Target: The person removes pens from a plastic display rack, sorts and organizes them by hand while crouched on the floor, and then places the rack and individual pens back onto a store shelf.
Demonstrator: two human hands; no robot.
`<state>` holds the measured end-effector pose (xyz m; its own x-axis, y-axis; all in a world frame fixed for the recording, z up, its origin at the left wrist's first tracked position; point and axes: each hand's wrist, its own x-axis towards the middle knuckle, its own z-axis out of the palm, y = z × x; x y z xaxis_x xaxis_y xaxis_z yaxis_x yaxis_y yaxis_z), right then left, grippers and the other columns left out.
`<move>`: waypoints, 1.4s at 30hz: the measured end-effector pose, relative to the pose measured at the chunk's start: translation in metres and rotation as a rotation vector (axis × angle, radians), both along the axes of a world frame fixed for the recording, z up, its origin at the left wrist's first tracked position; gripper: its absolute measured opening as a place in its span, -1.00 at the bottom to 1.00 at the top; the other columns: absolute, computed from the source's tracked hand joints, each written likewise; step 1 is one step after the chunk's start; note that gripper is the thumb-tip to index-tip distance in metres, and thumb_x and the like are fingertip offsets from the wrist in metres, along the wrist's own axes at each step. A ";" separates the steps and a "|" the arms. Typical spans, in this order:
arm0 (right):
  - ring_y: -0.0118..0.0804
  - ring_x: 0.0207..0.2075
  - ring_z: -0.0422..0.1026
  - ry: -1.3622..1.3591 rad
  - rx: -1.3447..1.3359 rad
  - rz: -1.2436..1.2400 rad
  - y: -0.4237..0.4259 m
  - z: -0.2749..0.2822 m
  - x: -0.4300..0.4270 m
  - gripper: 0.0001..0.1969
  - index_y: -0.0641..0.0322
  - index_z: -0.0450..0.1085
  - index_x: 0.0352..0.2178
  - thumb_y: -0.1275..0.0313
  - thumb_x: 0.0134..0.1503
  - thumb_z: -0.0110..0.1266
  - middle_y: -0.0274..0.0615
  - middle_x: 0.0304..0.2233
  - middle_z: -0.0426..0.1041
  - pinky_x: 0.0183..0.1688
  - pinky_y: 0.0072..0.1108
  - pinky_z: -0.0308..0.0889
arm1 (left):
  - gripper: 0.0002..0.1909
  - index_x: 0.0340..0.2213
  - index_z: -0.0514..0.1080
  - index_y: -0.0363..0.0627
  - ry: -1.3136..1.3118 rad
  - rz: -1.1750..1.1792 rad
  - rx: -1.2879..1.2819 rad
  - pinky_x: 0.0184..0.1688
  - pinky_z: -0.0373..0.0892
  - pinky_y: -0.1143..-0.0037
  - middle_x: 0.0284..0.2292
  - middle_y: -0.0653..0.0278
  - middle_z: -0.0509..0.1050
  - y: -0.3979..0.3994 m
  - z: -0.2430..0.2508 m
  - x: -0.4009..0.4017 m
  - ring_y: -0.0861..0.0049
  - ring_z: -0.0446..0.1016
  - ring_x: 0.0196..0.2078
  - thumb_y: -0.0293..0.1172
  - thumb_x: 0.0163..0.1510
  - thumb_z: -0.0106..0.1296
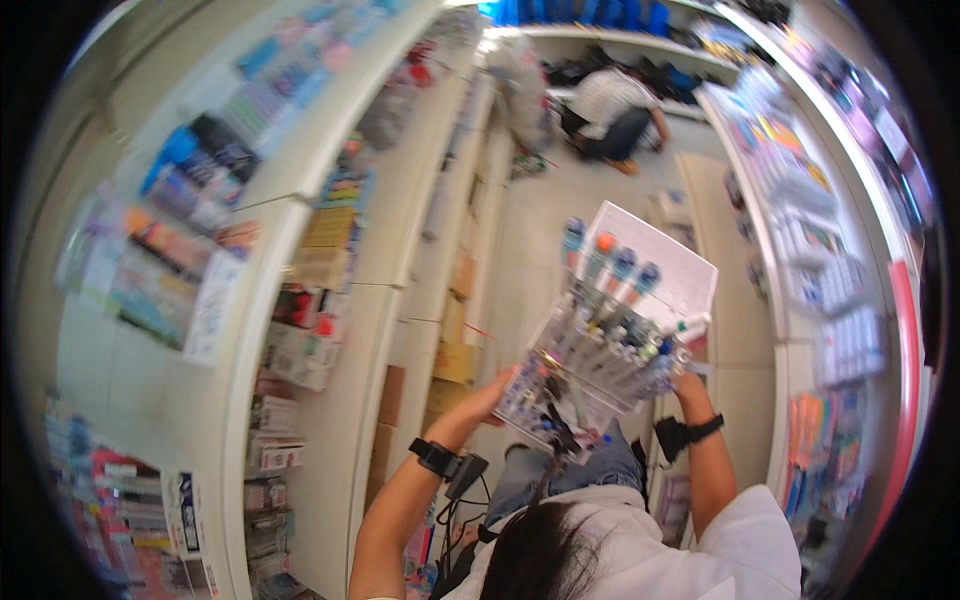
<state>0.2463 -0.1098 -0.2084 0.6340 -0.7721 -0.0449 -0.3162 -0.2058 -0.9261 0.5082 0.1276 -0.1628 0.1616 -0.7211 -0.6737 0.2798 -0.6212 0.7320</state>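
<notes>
Before me is a pen display box (pixel 517 405), tilted and filled with rows of pens (pixel 619 337). A white panel (pixel 660 255) stands up at its far side. Several pens with blue or orange tops stick up along one edge. My left hand (pixel 495 394) grips the box's left side, fingers partly beneath it. At the right side, my right hand (pixel 684 384) is at the box's edge, mostly hidden by the box and pens. A black strap with a small device is on each wrist.
White shelves of packaged goods (pixel 300 202) run along the left, others (pixel 780 300) along the right. A person (pixel 611 112) crouches farther up the aisle floor, near a large plastic bag (pixel 517 90). Cardboard boxes (pixel 454 360) sit on a low left shelf.
</notes>
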 end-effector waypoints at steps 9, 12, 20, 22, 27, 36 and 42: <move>-0.21 0.07 0.21 0.132 0.228 0.241 -0.006 -0.034 0.047 -0.56 0.24 0.07 0.10 0.34 0.21 -0.23 -0.07 0.05 0.22 0.10 -0.48 0.10 | -0.12 0.06 0.23 0.25 0.046 -0.062 0.124 -0.43 0.39 0.51 -0.21 0.33 0.47 0.099 0.032 0.043 0.60 0.43 -0.37 0.52 -0.07 -0.62; -0.31 0.13 0.08 -0.011 -0.203 0.403 -0.033 -0.041 0.077 -0.48 0.20 -0.05 0.17 0.27 0.23 -0.22 -0.18 0.14 0.08 0.16 -0.46 0.02 | -0.07 0.16 0.06 0.29 -0.002 -0.066 0.061 -0.37 0.42 0.41 -0.03 0.23 0.37 0.095 0.067 0.054 0.42 0.42 -0.15 0.54 -0.10 -0.67; -0.24 0.04 0.21 -0.086 -0.147 0.603 -0.068 0.084 0.221 -0.50 0.30 -0.05 0.15 0.33 0.22 -0.27 -0.12 0.10 0.12 0.05 -0.40 0.18 | -0.19 0.23 -0.23 0.29 -0.104 0.093 -0.117 -0.64 0.29 0.63 -0.48 0.31 0.43 0.097 0.097 0.070 0.68 0.34 -0.60 0.41 0.05 -0.69; -0.27 0.03 0.23 -0.069 -0.023 0.653 -0.060 0.131 0.240 -0.48 0.27 -0.07 0.16 0.31 0.22 -0.26 -0.15 0.10 0.12 0.00 -0.41 0.24 | -0.29 0.15 -0.17 0.20 -0.110 0.195 -0.228 -0.67 0.22 0.66 -0.56 0.37 0.35 0.095 0.102 0.065 0.71 0.22 -0.66 0.32 0.11 -0.64; -0.36 -0.03 0.27 -0.109 0.038 0.778 -0.057 0.172 0.274 -0.41 0.21 -0.14 0.19 0.21 0.22 -0.21 -0.19 0.07 0.15 -0.20 -0.50 0.38 | -0.39 -0.10 0.25 -0.13 -0.096 0.442 -0.305 -0.53 0.33 0.65 -0.39 0.32 0.42 0.112 0.132 0.043 0.65 0.34 -0.53 0.18 0.17 -0.43; -0.36 -0.02 0.27 -0.230 0.134 0.934 0.009 0.186 0.319 -0.42 0.22 -0.12 0.19 0.21 0.22 -0.22 -0.19 0.07 0.16 -0.17 -0.49 0.36 | 0.04 0.23 -0.30 0.07 -0.015 0.487 -0.406 -0.52 0.42 0.57 0.16 0.17 0.07 0.189 0.184 0.006 0.57 0.34 -0.36 -0.42 -0.08 0.20; -0.36 -0.02 0.27 -0.309 0.141 1.015 0.073 0.220 0.344 -0.43 0.22 -0.11 0.18 0.20 0.23 -0.23 -0.19 0.06 0.17 -0.15 -0.49 0.34 | 0.02 0.23 -0.26 -0.01 -0.407 0.520 -0.405 -0.36 0.40 0.61 0.14 0.14 0.14 0.253 0.207 -0.031 0.60 0.34 -0.23 -0.37 -0.08 0.21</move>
